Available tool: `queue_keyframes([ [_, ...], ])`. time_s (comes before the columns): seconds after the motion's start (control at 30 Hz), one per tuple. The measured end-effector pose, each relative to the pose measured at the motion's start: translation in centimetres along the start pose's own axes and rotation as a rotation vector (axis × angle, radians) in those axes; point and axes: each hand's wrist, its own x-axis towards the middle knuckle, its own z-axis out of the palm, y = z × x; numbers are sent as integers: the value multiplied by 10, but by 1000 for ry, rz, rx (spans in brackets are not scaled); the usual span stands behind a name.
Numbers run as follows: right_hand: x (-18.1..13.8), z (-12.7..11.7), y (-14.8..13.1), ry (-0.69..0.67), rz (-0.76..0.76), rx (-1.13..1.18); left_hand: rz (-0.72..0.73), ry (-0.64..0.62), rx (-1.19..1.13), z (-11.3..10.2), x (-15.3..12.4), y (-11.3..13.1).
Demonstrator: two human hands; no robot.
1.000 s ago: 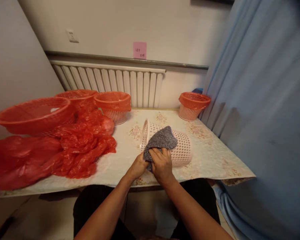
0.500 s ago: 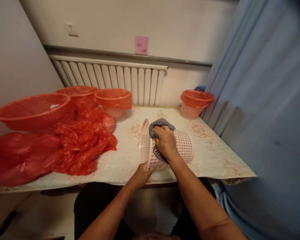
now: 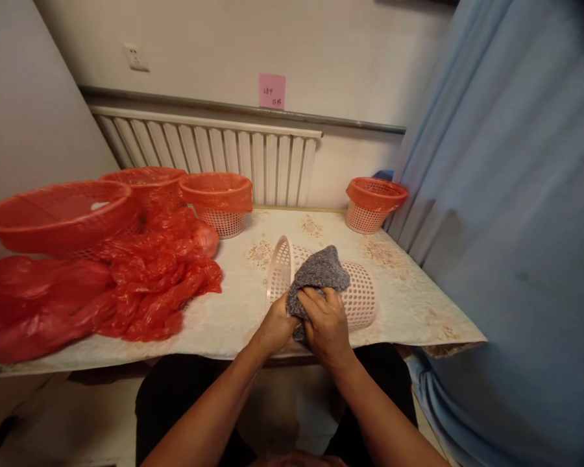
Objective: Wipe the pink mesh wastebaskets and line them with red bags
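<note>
A pale pink plastic mesh basket [image 3: 357, 295] lies on its side near the front edge of the table, its open mouth facing left. A grey cloth [image 3: 320, 271] is draped over its near side. My right hand [image 3: 327, 324] is closed on the cloth's lower part and presses it against the basket. My left hand [image 3: 276, 325] grips the basket's rim at the bottom left, right beside the cloth.
Crumpled red plastic bags [image 3: 141, 279] and a wide red basket [image 3: 58, 214] fill the table's left. Two bag-lined pink baskets [image 3: 219, 201] stand at the back, another [image 3: 374, 204] at the back right. A blue curtain [image 3: 506, 227] hangs at right; a radiator [image 3: 214, 155] runs behind.
My right hand has drawn the grey cloth back from the top of the basket down to its near side. My left hand has stayed on the rim.
</note>
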Motion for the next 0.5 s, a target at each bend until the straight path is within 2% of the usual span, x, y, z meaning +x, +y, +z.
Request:
queue_keyframes([
  [0.33, 15, 28, -4, -5, 18, -32, 16, -34, 191, -32, 4, -36],
  [0.5, 38, 23, 0, -48, 26, -42, 6, -96, 199, -34, -4, -45],
])
